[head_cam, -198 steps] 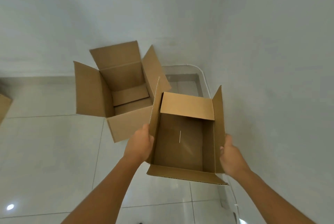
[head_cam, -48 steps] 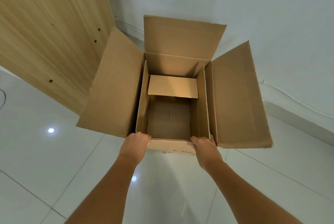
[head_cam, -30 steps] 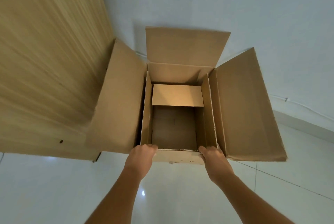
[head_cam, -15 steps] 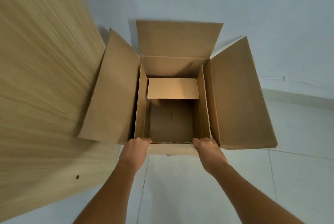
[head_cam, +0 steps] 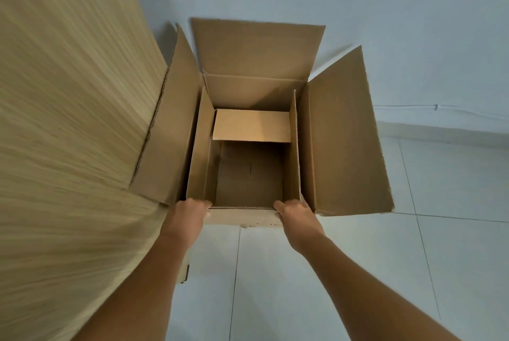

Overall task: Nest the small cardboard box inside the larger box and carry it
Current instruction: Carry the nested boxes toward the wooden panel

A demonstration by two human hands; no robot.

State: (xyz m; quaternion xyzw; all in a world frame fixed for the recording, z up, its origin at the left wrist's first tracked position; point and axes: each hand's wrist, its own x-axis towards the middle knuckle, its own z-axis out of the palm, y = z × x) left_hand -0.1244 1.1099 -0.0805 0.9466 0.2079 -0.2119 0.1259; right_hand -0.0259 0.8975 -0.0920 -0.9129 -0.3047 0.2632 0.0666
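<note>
The left hand (head_cam: 187, 216) and right hand (head_cam: 297, 218) each clamp the near rim of the large brown cardboard box (head_cam: 341, 142), spaced apart, probably to keep the load level while carried. The small brown cardboard box (head_cam: 250, 126) sits nested inside. A pale wooden panel (head_cam: 68, 120) stands alongside, left.

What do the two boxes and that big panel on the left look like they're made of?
Larger box and small box: plain brown corrugated cardboard, matte; fluting shows along cut edges. Panel: light wood grain, possibly laminate or veneer; motion blur leaves it open.
</note>
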